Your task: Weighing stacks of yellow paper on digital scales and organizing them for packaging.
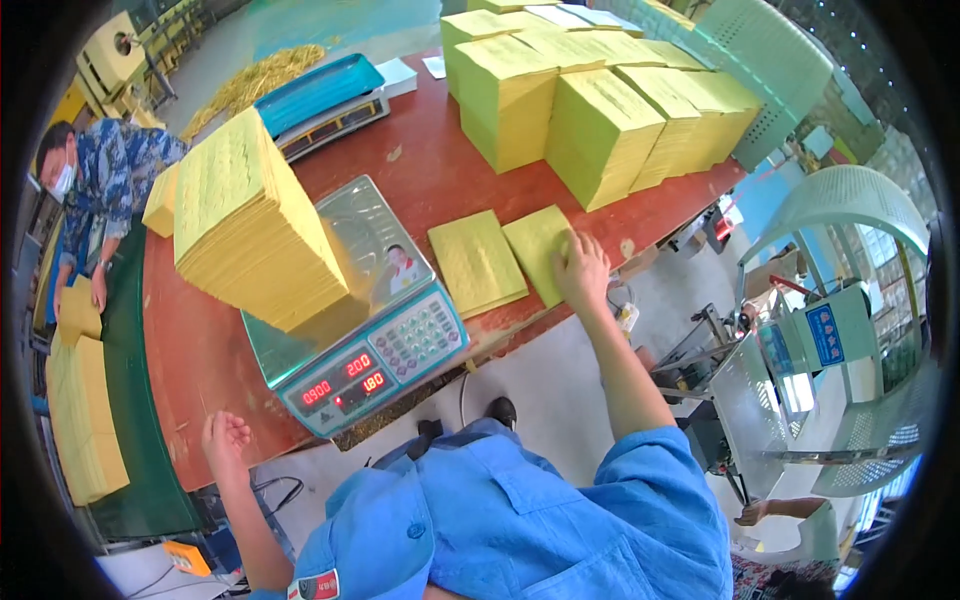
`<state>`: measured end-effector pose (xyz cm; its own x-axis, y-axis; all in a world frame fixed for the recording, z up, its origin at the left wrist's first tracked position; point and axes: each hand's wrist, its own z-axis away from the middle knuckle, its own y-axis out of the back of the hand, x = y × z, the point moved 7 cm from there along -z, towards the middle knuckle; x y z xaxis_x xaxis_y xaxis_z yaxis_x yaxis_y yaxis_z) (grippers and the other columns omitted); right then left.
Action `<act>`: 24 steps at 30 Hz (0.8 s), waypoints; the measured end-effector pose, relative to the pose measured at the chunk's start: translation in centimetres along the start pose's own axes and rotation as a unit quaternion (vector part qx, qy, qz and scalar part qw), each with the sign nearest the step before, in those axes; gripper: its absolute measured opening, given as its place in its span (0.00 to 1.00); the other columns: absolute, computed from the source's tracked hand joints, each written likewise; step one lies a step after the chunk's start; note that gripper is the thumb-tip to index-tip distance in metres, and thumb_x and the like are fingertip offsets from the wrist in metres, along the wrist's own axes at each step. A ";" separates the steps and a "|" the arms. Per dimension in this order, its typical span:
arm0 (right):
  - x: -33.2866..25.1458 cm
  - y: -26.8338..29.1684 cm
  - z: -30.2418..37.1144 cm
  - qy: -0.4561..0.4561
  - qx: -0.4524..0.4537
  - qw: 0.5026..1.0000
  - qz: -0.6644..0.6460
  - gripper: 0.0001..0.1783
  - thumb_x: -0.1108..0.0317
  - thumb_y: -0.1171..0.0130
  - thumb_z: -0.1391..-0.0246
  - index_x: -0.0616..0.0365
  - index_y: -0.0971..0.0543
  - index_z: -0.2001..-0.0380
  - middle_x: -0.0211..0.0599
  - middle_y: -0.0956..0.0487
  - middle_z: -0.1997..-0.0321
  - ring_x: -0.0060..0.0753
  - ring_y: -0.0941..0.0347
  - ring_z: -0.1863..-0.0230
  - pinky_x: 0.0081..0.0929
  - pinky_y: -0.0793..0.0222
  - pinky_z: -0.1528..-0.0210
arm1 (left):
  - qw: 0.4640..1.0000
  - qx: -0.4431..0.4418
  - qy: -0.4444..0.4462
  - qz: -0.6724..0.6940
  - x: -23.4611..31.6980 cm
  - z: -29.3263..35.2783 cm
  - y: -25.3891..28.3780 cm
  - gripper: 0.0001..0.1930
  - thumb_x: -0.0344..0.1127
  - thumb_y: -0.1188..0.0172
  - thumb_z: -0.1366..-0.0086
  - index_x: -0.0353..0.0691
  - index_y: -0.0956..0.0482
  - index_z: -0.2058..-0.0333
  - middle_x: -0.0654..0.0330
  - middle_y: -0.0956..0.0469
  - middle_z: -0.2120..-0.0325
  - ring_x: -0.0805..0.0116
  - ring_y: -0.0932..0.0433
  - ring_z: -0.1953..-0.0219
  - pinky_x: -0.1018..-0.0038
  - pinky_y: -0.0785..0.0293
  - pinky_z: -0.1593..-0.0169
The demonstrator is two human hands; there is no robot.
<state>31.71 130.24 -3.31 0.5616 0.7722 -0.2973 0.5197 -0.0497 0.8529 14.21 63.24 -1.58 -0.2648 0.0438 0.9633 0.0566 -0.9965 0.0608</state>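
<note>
My right hand (583, 268) rests at the right edge of a thin stack of yellow paper (534, 245), fingers slightly spread on it. Just left of that lies another thin yellow paper stack (478, 262). A teal digital scale (405, 335) with a metal pan and lit red figures stands in front of me. On its pan a tall block of yellow paper sheets (262, 235) leans toward the left in view. My left hand (226, 440) hovers by the table's near left edge, fingers curled in, with nothing visible in them.
Tall yellow paper stacks (605, 125) crowd the far right of the red table (400, 150). A second scale with a blue tray (318, 95) stands at the back. On the left, a co-worker (110, 185) handles yellow paper beside a green conveyor (125, 400). Pale green machinery (850, 340) stands right.
</note>
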 end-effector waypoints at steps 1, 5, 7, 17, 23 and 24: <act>-0.1 0.0 0.6 0.005 0.008 1.000 -0.001 0.27 0.58 0.41 0.48 0.55 0.28 0.46 0.45 0.28 0.41 0.49 0.36 0.36 0.48 0.40 0.38 | 1.000 -0.003 -0.001 0.000 0.4 0.2 -0.4 0.10 0.42 0.45 0.30 0.42 0.28 0.66 0.63 0.24 0.74 0.73 0.23 0.76 0.79 0.28 0.73; 0.0 0.3 2.5 0.016 0.008 1.000 -0.008 0.27 0.60 0.40 0.50 0.56 0.28 0.47 0.46 0.28 0.42 0.49 0.35 0.38 0.47 0.40 0.39 | 1.000 -0.010 0.005 0.026 1.6 1.0 -2.4 0.10 0.42 0.45 0.31 0.42 0.27 0.65 0.63 0.24 0.74 0.74 0.23 0.73 0.79 0.28 0.71; -0.3 0.4 2.9 0.059 -0.011 0.998 -0.031 0.27 0.62 0.38 0.52 0.57 0.26 0.48 0.47 0.27 0.43 0.49 0.33 0.40 0.47 0.38 0.40 | 0.997 0.007 0.009 0.073 2.8 1.5 -2.6 0.09 0.41 0.45 0.31 0.42 0.27 0.65 0.62 0.24 0.72 0.73 0.23 0.71 0.78 0.28 0.69; -0.9 1.2 4.1 0.056 -0.057 0.997 -0.001 0.29 0.61 0.42 0.45 0.57 0.31 0.41 0.50 0.30 0.39 0.52 0.37 0.35 0.47 0.43 0.35 | 0.988 -0.124 -0.090 0.031 18.7 0.1 -9.4 0.14 0.44 0.50 0.28 0.40 0.28 0.54 0.57 0.22 0.58 0.65 0.20 0.61 0.68 0.23 0.64; -0.5 0.7 3.9 0.062 -0.074 0.995 -0.002 0.27 0.61 0.44 0.42 0.57 0.30 0.41 0.51 0.29 0.39 0.52 0.37 0.36 0.46 0.42 0.36 | 0.966 -0.229 -0.116 0.024 23.9 -3.1 -14.1 0.22 0.51 0.49 0.29 0.40 0.30 0.48 0.55 0.24 0.51 0.57 0.25 0.47 0.56 0.25 0.49; -0.5 0.8 3.8 0.059 -0.068 0.996 -0.013 0.26 0.60 0.44 0.42 0.57 0.30 0.41 0.50 0.29 0.39 0.52 0.36 0.36 0.46 0.41 0.36 | 0.956 -0.224 -0.186 0.020 25.1 -4.1 -14.9 0.24 0.53 0.48 0.31 0.43 0.29 0.45 0.57 0.24 0.50 0.62 0.25 0.46 0.58 0.26 0.48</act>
<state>34.28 127.45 -4.11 0.4660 0.8412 -0.2742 0.4366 0.0510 0.8982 2.81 78.92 20.65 0.0949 -0.0555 0.9939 -0.3808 -0.9245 -0.0153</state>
